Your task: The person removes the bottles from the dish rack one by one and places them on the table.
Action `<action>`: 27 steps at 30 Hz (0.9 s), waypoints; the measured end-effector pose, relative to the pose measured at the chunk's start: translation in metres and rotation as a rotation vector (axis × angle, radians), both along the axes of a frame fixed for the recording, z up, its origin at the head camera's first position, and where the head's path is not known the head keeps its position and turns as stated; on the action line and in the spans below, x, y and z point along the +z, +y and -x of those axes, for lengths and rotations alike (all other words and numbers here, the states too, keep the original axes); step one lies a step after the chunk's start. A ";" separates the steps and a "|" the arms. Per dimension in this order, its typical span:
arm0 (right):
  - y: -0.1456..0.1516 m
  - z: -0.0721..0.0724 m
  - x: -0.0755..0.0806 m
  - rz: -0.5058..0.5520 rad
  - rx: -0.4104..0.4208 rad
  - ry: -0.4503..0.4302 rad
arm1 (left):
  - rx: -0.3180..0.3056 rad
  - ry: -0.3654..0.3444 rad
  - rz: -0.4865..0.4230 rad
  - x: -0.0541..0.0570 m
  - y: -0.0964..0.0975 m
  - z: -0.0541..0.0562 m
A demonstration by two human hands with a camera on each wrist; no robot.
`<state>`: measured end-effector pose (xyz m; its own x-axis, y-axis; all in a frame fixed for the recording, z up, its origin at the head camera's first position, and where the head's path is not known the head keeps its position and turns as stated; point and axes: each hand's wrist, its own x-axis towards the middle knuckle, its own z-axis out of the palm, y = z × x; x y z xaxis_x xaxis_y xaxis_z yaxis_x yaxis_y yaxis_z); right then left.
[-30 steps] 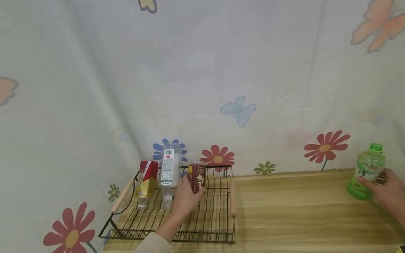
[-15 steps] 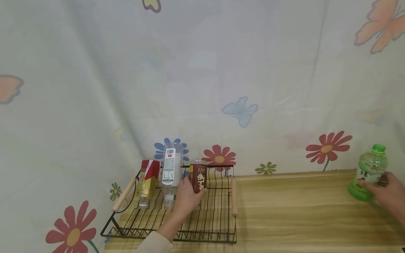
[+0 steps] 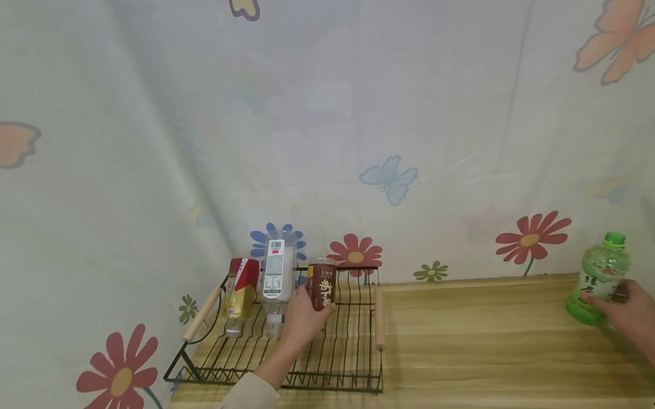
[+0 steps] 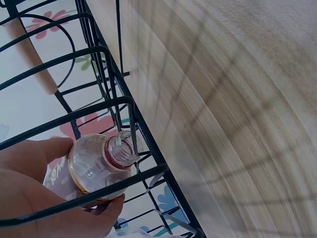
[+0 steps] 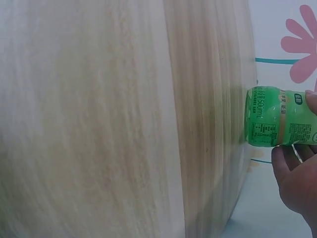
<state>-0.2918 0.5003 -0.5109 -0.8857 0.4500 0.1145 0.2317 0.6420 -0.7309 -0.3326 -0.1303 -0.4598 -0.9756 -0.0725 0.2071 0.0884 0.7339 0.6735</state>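
Observation:
My left hand [image 3: 302,320] grips a dark-red-labelled plastic bottle [image 3: 323,279] over the wire rack [image 3: 365,390]. In the left wrist view this bottle [image 4: 91,166] is neck down among the black wires, its threaded mouth uncapped with a red ring below it. The fingers and thumb lie on either side of its body. At the far right, my right hand [image 3: 639,315] holds a green drink bottle [image 3: 598,277] upright, slightly tilted. The right wrist view has the base of the green bottle [image 5: 270,116] right at the wooden table, with fingers round its body.
Left of the held bottle, a clear bottle [image 3: 278,269] with a white label and a red-and-gold bottle [image 3: 242,289] lean neck down in the rack. The rack has wooden handles [image 3: 379,319] at both sides. A flower-printed curtain [image 3: 440,130] hangs behind the wooden table [image 3: 479,345].
Both hands keep their hold on the bottles. The whole head view has shifted slightly, with the scene a little further right; the dark-red-labelled bottle has turned slightly and tilts a bit differently.

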 end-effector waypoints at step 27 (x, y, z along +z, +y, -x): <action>-0.029 -0.043 0.037 0.113 -0.105 -0.097 | -0.110 0.109 -0.024 0.014 0.010 -0.004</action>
<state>-0.2493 0.4713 -0.4735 -0.8375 0.5459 -0.0263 0.3665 0.5253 -0.7679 -0.3283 -0.1206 -0.4454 -0.9499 0.0274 0.3113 0.2407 0.6997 0.6727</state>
